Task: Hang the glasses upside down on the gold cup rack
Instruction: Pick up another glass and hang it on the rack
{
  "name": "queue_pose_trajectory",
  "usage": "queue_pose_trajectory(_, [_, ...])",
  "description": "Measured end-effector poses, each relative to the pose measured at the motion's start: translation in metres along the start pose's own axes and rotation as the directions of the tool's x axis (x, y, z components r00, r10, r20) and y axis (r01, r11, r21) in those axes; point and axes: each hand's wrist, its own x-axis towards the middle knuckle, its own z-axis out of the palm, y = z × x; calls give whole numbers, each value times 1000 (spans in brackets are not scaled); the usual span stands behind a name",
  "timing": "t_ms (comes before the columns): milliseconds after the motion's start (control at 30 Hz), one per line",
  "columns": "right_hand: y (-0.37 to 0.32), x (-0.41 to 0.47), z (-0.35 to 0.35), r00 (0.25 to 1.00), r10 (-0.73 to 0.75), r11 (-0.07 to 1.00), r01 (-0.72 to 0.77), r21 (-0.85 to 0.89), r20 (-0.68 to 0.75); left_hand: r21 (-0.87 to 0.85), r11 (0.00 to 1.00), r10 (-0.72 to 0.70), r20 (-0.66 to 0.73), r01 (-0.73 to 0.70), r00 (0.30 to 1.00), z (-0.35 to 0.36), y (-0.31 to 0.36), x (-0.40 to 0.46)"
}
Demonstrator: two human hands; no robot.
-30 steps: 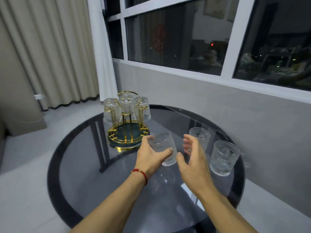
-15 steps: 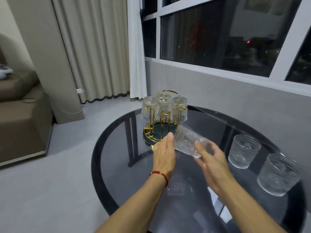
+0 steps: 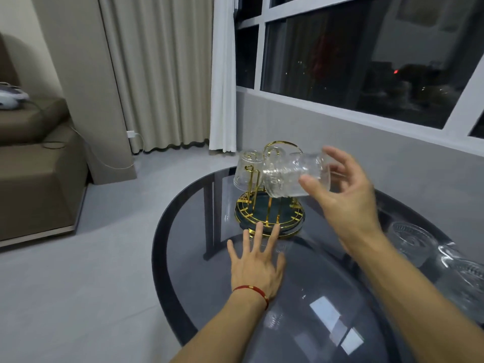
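Round dark glass tabletop [image 3: 301,305], near-left rim curves just past the left wrist; bare glass between the left hand and the viewer. Gold cup rack [image 3: 269,216] sits toward the far-left part of the tabletop, its round base near the far rim. Two loose glasses [image 3: 411,241] stand at the right edge, blurred, partly cut off by the frame. Grey wall and window sill lie beyond the tabletop, sofa well apart at left.

Held glass [image 3: 290,176] is in the air over the rack, tipped on its side, long axis roughly level and slanting slightly down to the left; which end is the mouth cannot be told through blur. A hung glass [image 3: 245,170] is upside down on a left peg, just beside the held one.

Right hand [image 3: 343,197]: fingers spread wide, thumb and fingertips pinching the held glass at its right end. Left hand [image 3: 258,260]: flat, fingers splayed, holding nothing, low over the tabletop, fingertips at the rack's base rim; contact unclear.
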Motion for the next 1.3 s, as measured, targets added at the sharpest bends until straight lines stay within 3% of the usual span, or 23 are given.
queue_pose_trajectory(367, [-13,68,78,996,-83,954,89,-285,33,0,1000,21,-41,-21,999,0,-2,1])
queue_pose_trajectory(700, [20,79,104,962,-18,855,156,-495,272,-16,1000,20,-44,-20,999,-1,-1,1])
queue_pose_trajectory(1067, [31,65,111,901,-67,634,371,-679,429,-10,1000,11,-12,-11,1000,-4,-2,1])
queue_pose_trajectory(1200, [30,35,79,920,-191,738,364,-568,342,0,1000,18,-2,-18,1000,-10,2,-1])
queue_pose_trajectory(1300, [43,-7,32,949,-197,786,302,-539,245,18,1000,17,20,-17,1000,-17,12,-3])
